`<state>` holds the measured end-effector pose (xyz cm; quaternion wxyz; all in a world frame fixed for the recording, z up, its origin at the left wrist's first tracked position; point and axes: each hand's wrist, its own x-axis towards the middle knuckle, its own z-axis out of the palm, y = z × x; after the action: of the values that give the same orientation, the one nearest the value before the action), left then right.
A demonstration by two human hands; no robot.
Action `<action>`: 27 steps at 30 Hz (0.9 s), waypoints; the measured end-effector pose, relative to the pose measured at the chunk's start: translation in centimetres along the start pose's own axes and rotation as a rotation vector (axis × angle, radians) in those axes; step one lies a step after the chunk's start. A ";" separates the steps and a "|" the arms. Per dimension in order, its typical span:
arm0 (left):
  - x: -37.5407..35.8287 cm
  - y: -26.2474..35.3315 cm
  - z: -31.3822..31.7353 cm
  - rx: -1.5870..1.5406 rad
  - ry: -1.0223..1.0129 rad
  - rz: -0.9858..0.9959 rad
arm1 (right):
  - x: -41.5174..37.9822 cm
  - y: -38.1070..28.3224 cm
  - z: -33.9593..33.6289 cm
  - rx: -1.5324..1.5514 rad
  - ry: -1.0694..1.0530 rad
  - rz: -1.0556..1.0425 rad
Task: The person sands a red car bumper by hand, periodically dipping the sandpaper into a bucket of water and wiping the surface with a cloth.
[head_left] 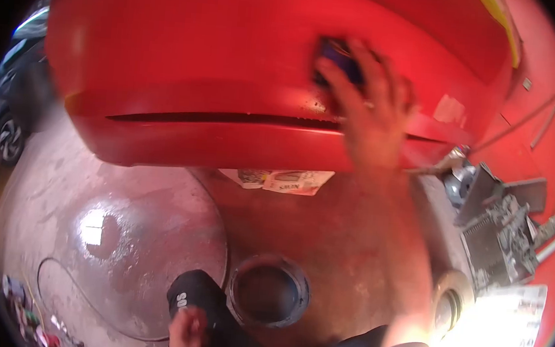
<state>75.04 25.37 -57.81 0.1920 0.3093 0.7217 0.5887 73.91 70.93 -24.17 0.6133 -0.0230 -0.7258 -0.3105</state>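
Note:
My right hand (pixel 384 107), smeared by motion, grips a dark blue-black pad (pixel 340 62) against the glossy red car bumper (pixel 202 56). Small dark specks and wet-looking drops show on the red surface just below the pad, above a long dark slot (pixel 229 120) in the bumper. Low in the view, my left hand (pixel 188 333) is curled into a loose fist beside my dark-clad knee (pixel 198 291). Nothing shows in its fingers.
A round dark bucket (pixel 268 291) with water stands on the floor before me. Printed paper (pixel 296 181) shows under the bumper. Metal parts (pixel 504 230) lie at the right. A thin hose (pixel 79 288) curves over the wet floor (pixel 149 228), and a dark car (pixel 19 94) stands at the left.

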 end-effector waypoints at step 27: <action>10.8 -7.1 21.9 0.815 0.182 -0.811 | 2.4 8.7 -0.1 0.480 -0.085 -0.417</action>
<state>79.59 47.82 -68.88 0.2048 0.0055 0.9645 0.1669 77.00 77.07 -18.28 0.4937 0.2586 -0.7923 -0.2482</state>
